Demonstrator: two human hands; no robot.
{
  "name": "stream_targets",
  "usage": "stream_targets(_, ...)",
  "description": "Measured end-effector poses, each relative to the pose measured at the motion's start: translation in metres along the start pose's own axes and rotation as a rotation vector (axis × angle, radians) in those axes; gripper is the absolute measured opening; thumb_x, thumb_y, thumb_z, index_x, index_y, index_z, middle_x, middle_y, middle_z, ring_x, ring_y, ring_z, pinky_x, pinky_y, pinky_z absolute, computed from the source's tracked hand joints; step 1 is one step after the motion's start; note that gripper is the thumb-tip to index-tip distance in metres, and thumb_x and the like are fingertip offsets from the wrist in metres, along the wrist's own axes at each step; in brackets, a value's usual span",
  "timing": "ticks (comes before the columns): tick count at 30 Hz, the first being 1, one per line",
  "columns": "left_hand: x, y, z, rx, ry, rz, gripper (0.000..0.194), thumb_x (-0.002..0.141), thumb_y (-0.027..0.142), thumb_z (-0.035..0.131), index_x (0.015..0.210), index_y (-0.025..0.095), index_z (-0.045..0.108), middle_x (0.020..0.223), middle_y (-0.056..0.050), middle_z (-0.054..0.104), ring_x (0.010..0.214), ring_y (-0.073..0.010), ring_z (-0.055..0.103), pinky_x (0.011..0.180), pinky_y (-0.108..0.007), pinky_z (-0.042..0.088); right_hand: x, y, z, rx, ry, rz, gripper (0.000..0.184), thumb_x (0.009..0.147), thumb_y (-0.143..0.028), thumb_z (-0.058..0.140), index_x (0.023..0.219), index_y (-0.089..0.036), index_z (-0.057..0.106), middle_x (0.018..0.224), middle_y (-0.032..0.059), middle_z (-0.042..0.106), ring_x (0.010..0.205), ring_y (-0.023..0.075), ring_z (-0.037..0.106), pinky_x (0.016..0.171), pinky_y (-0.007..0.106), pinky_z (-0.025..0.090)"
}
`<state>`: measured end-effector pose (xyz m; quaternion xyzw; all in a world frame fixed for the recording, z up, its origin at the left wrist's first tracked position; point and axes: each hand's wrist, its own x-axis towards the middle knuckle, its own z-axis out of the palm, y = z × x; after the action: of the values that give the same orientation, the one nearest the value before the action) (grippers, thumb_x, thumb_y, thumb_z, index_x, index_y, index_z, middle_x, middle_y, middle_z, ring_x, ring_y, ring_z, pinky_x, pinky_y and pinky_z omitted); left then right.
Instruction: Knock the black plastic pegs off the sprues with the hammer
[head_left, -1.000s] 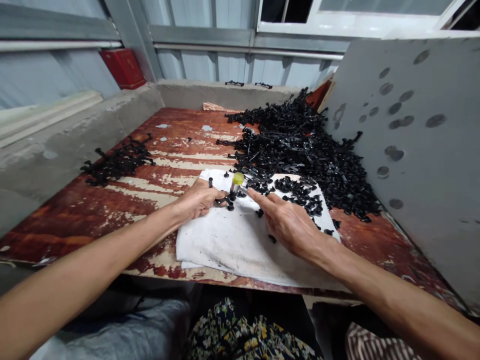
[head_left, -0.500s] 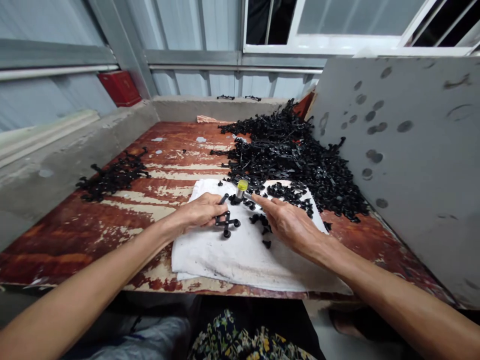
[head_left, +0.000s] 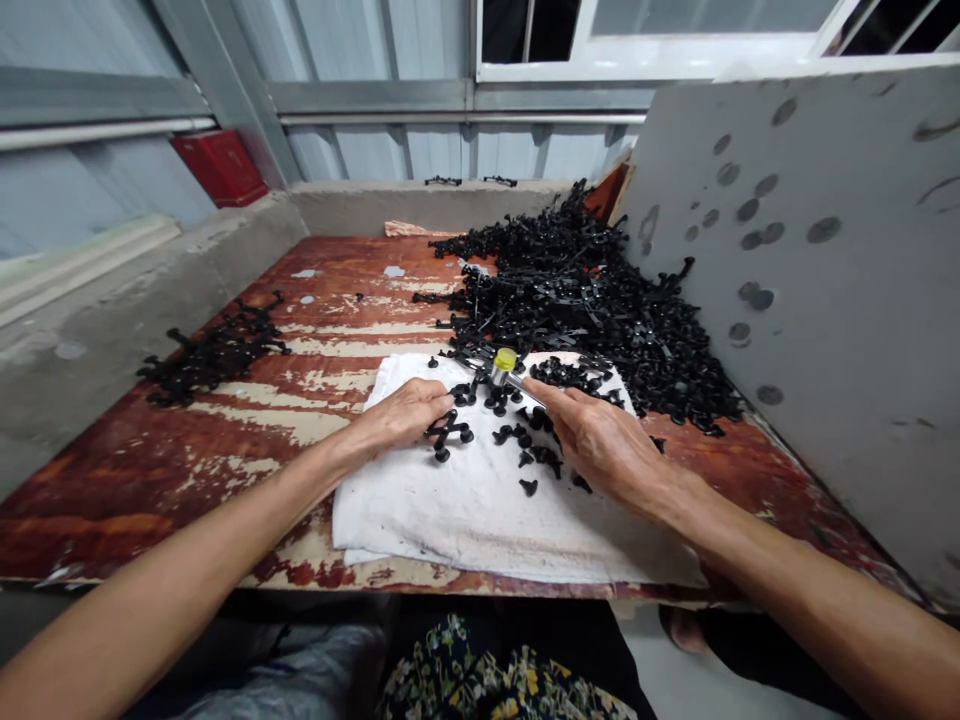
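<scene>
My left hand (head_left: 401,415) rests on a white cloth (head_left: 480,500), its fingers pinched on a black plastic cross-shaped piece (head_left: 446,432). My right hand (head_left: 604,445) lies on the cloth too and grips a small tool with a yellow cap (head_left: 504,362) and a metal shaft, the cap pointing away from me. Several small loose black parts (head_left: 525,445) are scattered on the cloth between the two hands.
A big heap of black plastic pieces (head_left: 592,300) lies behind the cloth on the worn red wooden table (head_left: 225,440). A smaller pile (head_left: 214,350) sits at the left. A grey board (head_left: 817,290) leans at the right. A concrete ledge and a red box (head_left: 221,165) are behind.
The view shifted a little. My left hand drew the cross-shaped piece slightly toward me on the cloth. More loose black parts now lie between the hands.
</scene>
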<state>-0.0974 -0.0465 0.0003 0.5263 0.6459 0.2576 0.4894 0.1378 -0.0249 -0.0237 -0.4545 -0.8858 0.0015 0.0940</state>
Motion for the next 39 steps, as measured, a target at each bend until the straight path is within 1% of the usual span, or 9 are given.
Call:
stream_targets(3,-0.001,0.003,0.001,0.006,0.021,-0.018,0.026,0.079,0.023,0.053,0.056,0.017,0.043,0.047,0.006,0.039,0.04,-0.0043,0.032,0.042,-0.019,0.023,0.0,0.001,0.0,0.003,-0.013,0.001,0.059,0.087,-0.007,0.041,0.144,-0.021,0.05,0.087,0.0098,0.071,0.068,0.0217,0.067,0.062,0.032,0.053)
stream_targets(8,-0.001,0.004,0.002,0.039,0.036,-0.014,0.025,0.078,0.023,0.053,0.056,0.017,0.044,0.047,0.006,0.039,0.041,-0.005,0.032,0.041,-0.018,0.022,0.001,0.002,0.001,0.049,-0.01,-0.008,0.059,0.088,-0.006,0.04,0.145,-0.019,0.049,0.093,0.0111,0.071,0.076,0.0222,0.069,0.074,0.036,0.055)
stream_targets(11,0.0,0.004,0.002,0.046,0.028,-0.01,0.024,0.078,0.024,0.054,0.056,0.017,0.045,0.048,0.006,0.04,0.041,-0.0052,0.033,0.041,-0.018,0.022,0.001,0.002,0.002,0.059,-0.011,-0.009,0.058,0.089,-0.007,0.039,0.145,-0.018,0.048,0.096,0.0118,0.072,0.078,0.0216,0.069,0.077,0.036,0.056)
stream_targets(17,0.002,0.001,0.0,0.077,0.022,-0.006,0.024,0.077,0.025,0.054,0.056,0.017,0.046,0.047,0.006,0.04,0.041,-0.0056,0.033,0.041,-0.019,0.022,0.0,0.005,0.005,0.057,0.039,-0.032,0.057,0.09,-0.008,0.038,0.144,-0.02,0.049,0.099,0.0109,0.073,0.078,0.0194,0.069,0.076,0.035,0.056)
stream_targets(23,0.003,0.0,0.0,0.111,0.028,0.007,0.024,0.079,0.025,0.05,0.056,0.018,0.045,0.047,0.006,0.04,0.041,-0.0066,0.032,0.042,-0.02,0.022,-0.001,0.005,0.003,0.081,0.004,-0.023,0.057,0.09,-0.007,0.038,0.145,-0.018,0.048,0.106,0.0139,0.072,0.083,0.0209,0.069,0.077,0.036,0.056)
stream_targets(26,0.003,0.001,0.0,0.146,0.029,0.021,0.025,0.079,0.024,0.05,0.055,0.018,0.044,0.047,0.006,0.039,0.042,-0.0073,0.032,0.044,-0.021,0.023,-0.001,0.005,0.002,0.072,0.006,-0.022,0.057,0.09,-0.008,0.039,0.145,-0.02,0.048,0.104,0.012,0.072,0.081,0.0198,0.068,0.075,0.034,0.055)
stream_targets(31,0.007,0.0,-0.002,0.241,0.015,0.075,0.028,0.079,0.02,0.047,0.052,0.019,0.041,0.047,0.004,0.04,0.044,-0.0084,0.034,0.047,-0.022,0.023,0.001,0.003,-0.001,0.078,-0.016,-0.024,0.059,0.087,-0.006,0.04,0.144,-0.018,0.049,0.096,0.0116,0.072,0.075,0.0201,0.067,0.069,0.032,0.053)
stream_targets(34,0.008,-0.003,-0.003,0.295,0.033,0.111,0.027,0.079,0.021,0.047,0.053,0.019,0.04,0.047,0.004,0.04,0.045,-0.009,0.035,0.047,-0.023,0.022,0.003,-0.004,-0.004,0.111,0.026,-0.048,0.059,0.087,-0.007,0.039,0.143,-0.019,0.051,0.089,0.0094,0.07,0.068,0.0189,0.063,0.063,0.03,0.051)
stream_targets(39,0.008,-0.006,-0.004,0.286,0.042,0.108,0.024,0.075,0.02,0.051,0.053,0.019,0.042,0.047,0.002,0.044,0.045,-0.01,0.038,0.048,-0.024,0.024,0.004,-0.02,-0.002,0.234,0.188,-0.138,0.057,0.091,-0.011,0.034,0.146,-0.016,0.046,0.084,0.0075,0.062,0.063,0.0152,0.055,0.062,0.028,0.049)
